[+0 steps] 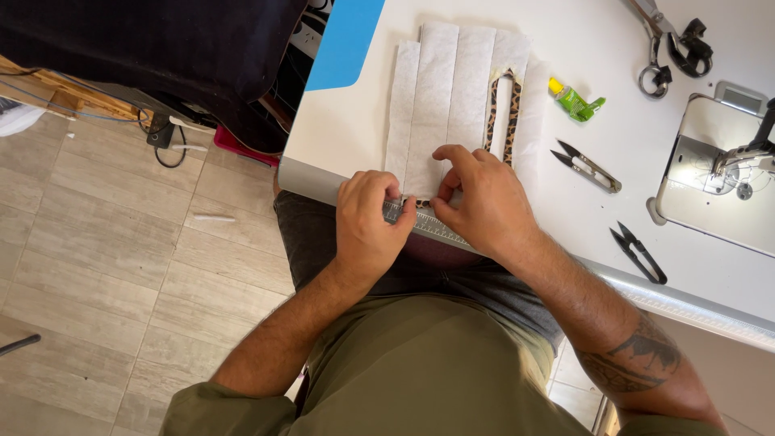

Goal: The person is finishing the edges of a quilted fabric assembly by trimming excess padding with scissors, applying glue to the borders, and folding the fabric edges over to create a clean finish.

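A white worktop (347, 121) is filling the upper centre and right of the frame, with a pale tiled floor (97, 242) showing at the left. At the lower edge of the worktop, near the frame's centre, the left hand (370, 222) is closing its grip on the end of a metal ruler (432, 226) that is lying along that edge. Just beside it, the right hand (484, 202) is pinching its thumb and fingers together on the near edge of a sheet of white interfacing (440, 89), where a leopard-print fabric strip (502, 113) is running down into the fingers. The strip is lying on the white sheet, looped at its upper end. To the right, a green glue tube (575, 101), silver thread snips (588, 165) and black thread snips (639, 253) are lying apart from each other. Scissors (662, 48) are resting at the upper right, and a sewing machine (718, 169) is occupying the right edge.
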